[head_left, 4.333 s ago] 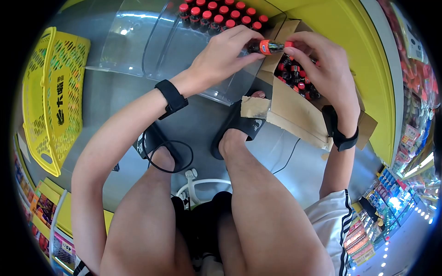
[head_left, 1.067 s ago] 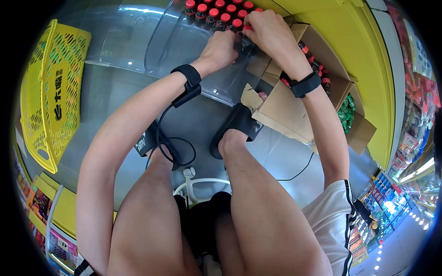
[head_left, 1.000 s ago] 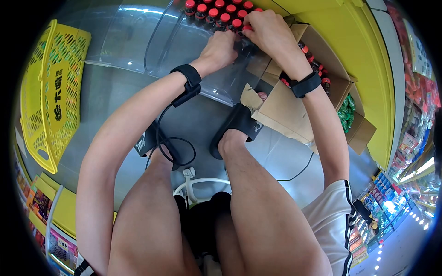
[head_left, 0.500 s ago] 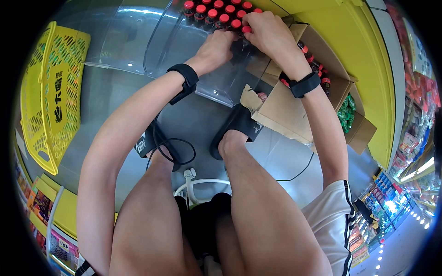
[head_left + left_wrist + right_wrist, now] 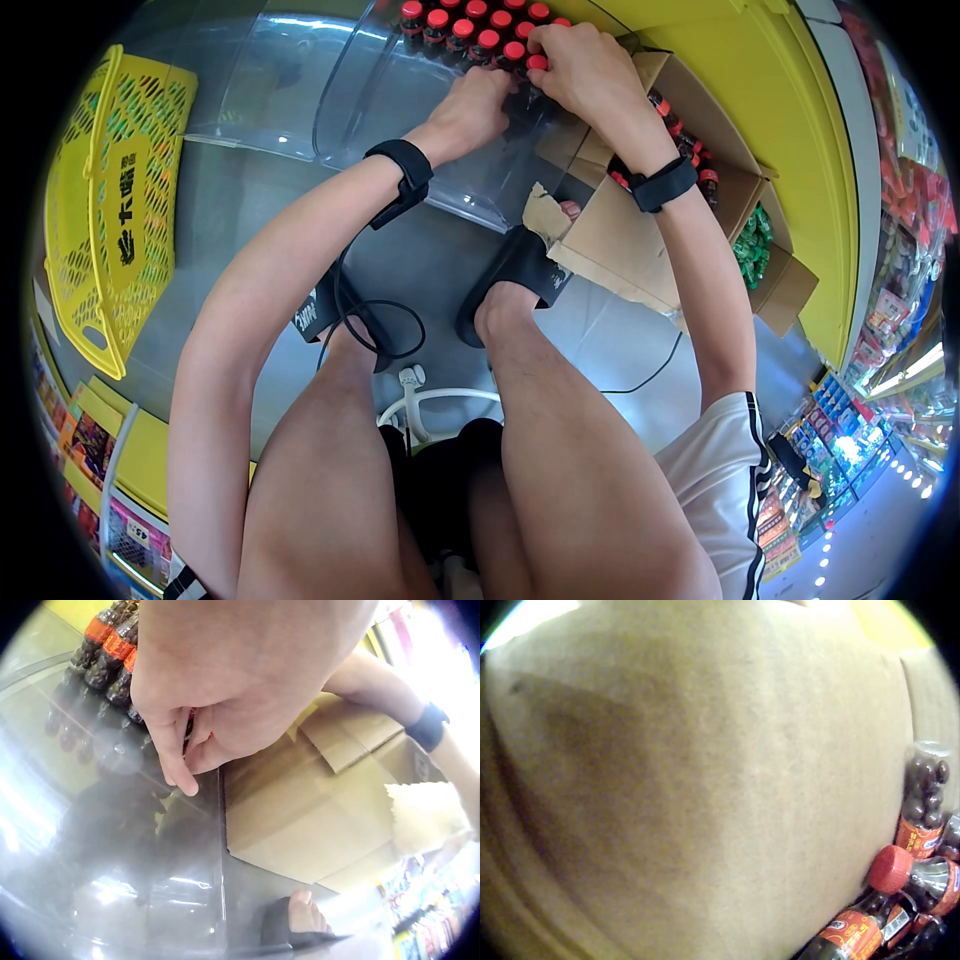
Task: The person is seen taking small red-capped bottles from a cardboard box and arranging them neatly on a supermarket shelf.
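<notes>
Small red-capped bottles [image 5: 486,40] of dark candy balls stand in rows in a clear plastic bin [image 5: 385,125] at the top of the head view. At the near right end of the rows, my right hand [image 5: 590,75] holds one bottle [image 5: 537,62] by its red cap. Curled fingers of my left hand [image 5: 468,112] grip low at the same spot. In the left wrist view, red and dark bits show between that left hand's [image 5: 225,675] thumb and fingers, which hide most of the bottle. Only the box shows in the right wrist view, not the right hand.
Beneath my right forearm is an open cardboard box [image 5: 625,245] with loose bottles [image 5: 922,802] inside. Green-wrapped items [image 5: 752,245] sit beyond its end. A yellow basket [image 5: 120,210] stands at left; a black cable [image 5: 400,345] loops by my feet.
Both hands have gone from holding a bottle sideways over the box to the near right end of the rows in the bin. Over the last second they have barely moved.
</notes>
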`<state>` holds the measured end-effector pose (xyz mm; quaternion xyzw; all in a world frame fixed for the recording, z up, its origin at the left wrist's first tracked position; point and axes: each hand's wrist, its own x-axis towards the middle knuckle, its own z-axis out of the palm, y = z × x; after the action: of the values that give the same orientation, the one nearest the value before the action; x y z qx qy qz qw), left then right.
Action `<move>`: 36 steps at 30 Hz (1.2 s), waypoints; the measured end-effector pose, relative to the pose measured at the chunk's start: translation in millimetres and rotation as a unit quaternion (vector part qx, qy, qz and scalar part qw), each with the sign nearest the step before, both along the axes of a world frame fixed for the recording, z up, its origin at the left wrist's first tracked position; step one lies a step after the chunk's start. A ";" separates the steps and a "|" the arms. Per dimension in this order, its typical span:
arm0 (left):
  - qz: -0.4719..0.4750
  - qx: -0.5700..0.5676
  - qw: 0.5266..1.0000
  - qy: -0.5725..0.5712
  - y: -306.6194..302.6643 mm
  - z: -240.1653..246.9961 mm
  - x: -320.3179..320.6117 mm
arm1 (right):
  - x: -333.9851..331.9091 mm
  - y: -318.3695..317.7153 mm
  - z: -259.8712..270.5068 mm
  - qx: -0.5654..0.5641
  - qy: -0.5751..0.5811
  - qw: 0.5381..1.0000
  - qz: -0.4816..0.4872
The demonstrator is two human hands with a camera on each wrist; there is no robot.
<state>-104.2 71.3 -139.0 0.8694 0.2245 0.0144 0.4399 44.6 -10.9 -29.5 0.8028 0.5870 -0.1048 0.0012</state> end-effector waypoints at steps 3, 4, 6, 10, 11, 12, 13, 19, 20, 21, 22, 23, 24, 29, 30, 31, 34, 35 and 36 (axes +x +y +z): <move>-0.005 0.000 1.000 -0.004 1.3 1.8 0.8 | 2.3 -0.1 -5.2 0.009 0.010 1.000 -0.001; -0.007 0.001 1.000 -0.006 1.7 1.7 1.1 | 2.6 -0.1 -5.3 0.010 0.011 1.000 -0.001; -0.007 -0.001 1.000 -0.006 1.5 2.0 1.3 | 3.1 0.2 -5.6 0.012 0.010 1.000 -0.001; -0.012 -0.005 1.000 -0.005 1.7 3.6 0.6 | 3.4 1.1 -5.5 0.005 0.014 1.000 -0.002; -0.012 -0.005 1.000 -0.005 1.3 4.5 0.4 | 3.5 0.9 -4.7 0.005 0.021 1.000 -0.002; -0.013 -0.002 1.000 -0.008 1.0 3.6 0.2 | 3.5 0.4 -4.8 0.005 0.020 1.000 -0.002; -0.014 0.003 1.000 -0.012 1.3 2.9 0.7 | 3.6 0.1 -5.1 0.004 0.022 1.000 -0.007; -0.035 0.000 0.999 -0.001 3.1 1.1 1.3 | 2.6 2.1 -1.9 -0.016 0.012 1.000 -0.020; -0.035 0.002 0.999 0.000 1.9 2.0 0.3 | 1.7 3.4 -0.1 -0.032 0.018 0.999 -0.025; -0.019 0.005 1.000 -0.018 -0.6 1.0 -0.3 | 1.3 2.8 -0.4 -0.030 0.018 0.999 -0.024; -0.002 0.009 0.999 -0.036 -1.4 0.2 -0.5 | 1.6 0.6 -1.0 -0.014 0.024 0.999 -0.023; -0.002 0.010 0.999 -0.037 -0.6 -0.9 -0.7 | 2.2 -0.5 -1.4 0.001 0.029 0.999 -0.021; -0.005 0.003 1.000 -0.028 -0.8 1.1 -1.4 | 2.5 -0.1 -1.2 0.002 0.029 0.999 -0.022; -0.012 -0.003 1.000 -0.020 -0.2 5.3 -2.1 | 3.3 -1.1 0.4 -0.002 0.044 0.999 -0.025; -0.013 -0.003 1.000 -0.017 -0.5 5.8 -2.2 | 3.6 -1.6 -1.9 -0.001 0.044 0.999 -0.025; -0.013 -0.005 1.000 -0.014 -0.9 6.2 -1.6 | 3.7 -2.4 -4.6 0.013 0.036 0.999 -0.014; -0.017 -0.007 1.000 -0.012 -0.7 6.5 -1.0 | 2.4 -2.2 -4.6 0.019 0.028 0.999 -0.007; -0.017 -0.006 1.000 -0.010 -0.9 6.5 -1.1 | 1.2 -1.3 -3.4 0.011 0.028 0.999 -0.010; -0.018 -0.010 1.000 -0.003 -2.0 5.9 -1.0 | -0.5 -1.3 -0.8 0.012 0.030 0.999 -0.010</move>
<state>-105.2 69.2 -133.0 0.8689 0.2071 0.0071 0.4494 44.1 -12.2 -30.3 0.8053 0.5797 -0.1216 -0.0267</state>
